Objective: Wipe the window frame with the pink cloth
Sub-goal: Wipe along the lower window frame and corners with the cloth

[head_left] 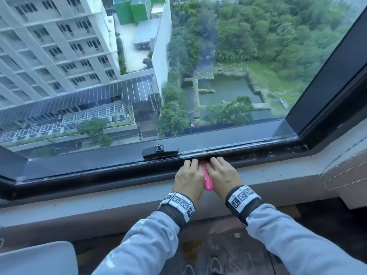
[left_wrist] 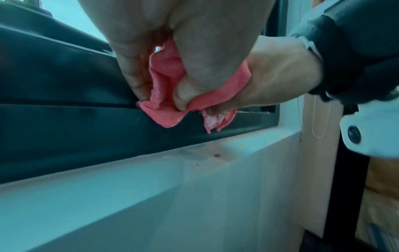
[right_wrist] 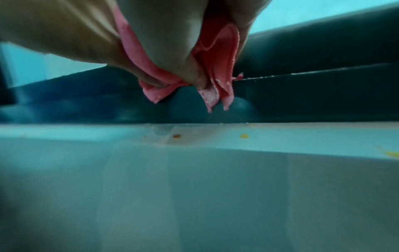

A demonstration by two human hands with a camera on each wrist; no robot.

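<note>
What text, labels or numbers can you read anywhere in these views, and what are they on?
No readable words or numbers in any view.
Left wristband: black-and-white square code markers, patterns only, no letters.
Right wristband: the same kind of markers, no letters.
Window latch on the window frame: no marking visible.
Pink cloth: no tag or print shows.
Buildings outside: any signs are too small to read.

The left hand (head_left: pixel 188 178) and right hand (head_left: pixel 223 175) lie side by side on the bottom rail of the window frame (head_left: pixel 99 171), the cloth (head_left: pixel 207 178) bunched between them and under their fingers. Just left of the left hand, beyond its fingertips, the latch (head_left: pixel 160 151) sits on the sash. Below both wrists runs the sill (head_left: pixel 119 197), with crumbs (head_left: pixel 263 176) lying right of the right hand.
</note>
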